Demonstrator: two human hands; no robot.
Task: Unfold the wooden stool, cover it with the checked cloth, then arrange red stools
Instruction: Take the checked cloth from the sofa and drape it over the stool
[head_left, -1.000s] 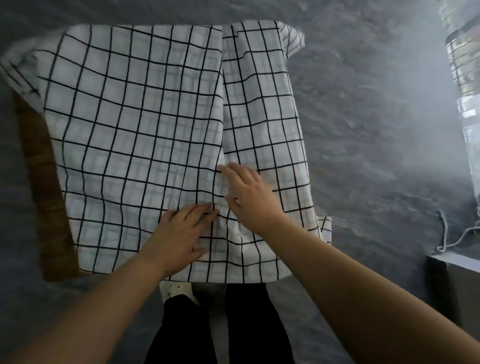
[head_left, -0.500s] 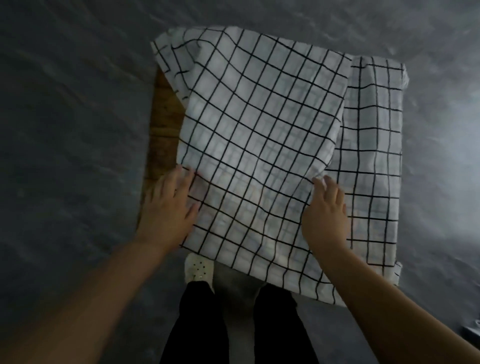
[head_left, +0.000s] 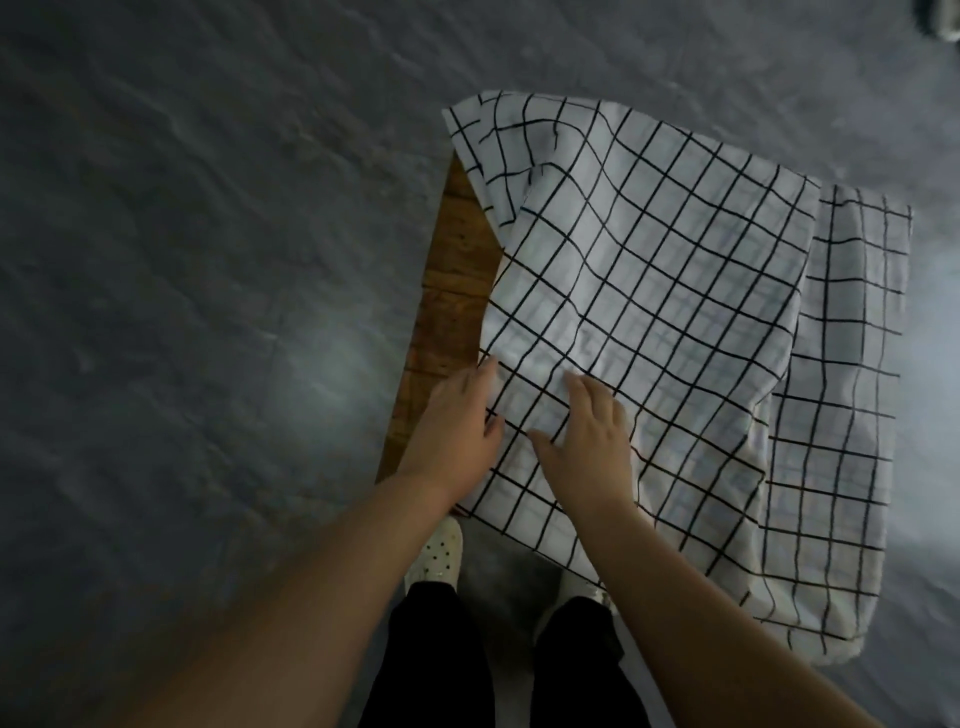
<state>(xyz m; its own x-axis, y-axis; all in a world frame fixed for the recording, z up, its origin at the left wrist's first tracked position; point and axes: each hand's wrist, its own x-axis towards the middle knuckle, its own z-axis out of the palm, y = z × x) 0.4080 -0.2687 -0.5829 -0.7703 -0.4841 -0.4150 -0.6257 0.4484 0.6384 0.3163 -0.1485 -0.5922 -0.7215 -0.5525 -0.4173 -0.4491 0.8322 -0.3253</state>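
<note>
From the head camera I look straight down on a grey floor with a rough, rippled texture that fills the left half and the top of the frame. A pale patch of light lies on it just left of centre.

The wooden stool sits right of centre. Only a brown strip of its top shows, running down the left edge of the checked cloth. The cloth, white with a thin black grid, covers the rest of the stool and reaches toward the lower right. It lies in two layers, the upper one rumpled and skewed, and a single layer shows along its right side.

The left hand rests at the cloth's left edge, where cloth meets wood, with its fingers stretched forward onto the fabric and not curled round it. The right hand lies just beside it, palm down on the cloth, fingers spread and straight, thumb out to the left.

At bottom centre I see black trousers and a white perforated shoe close to the stool. A dark blurred object is in the upper right corner; I cannot tell what it is.
</note>
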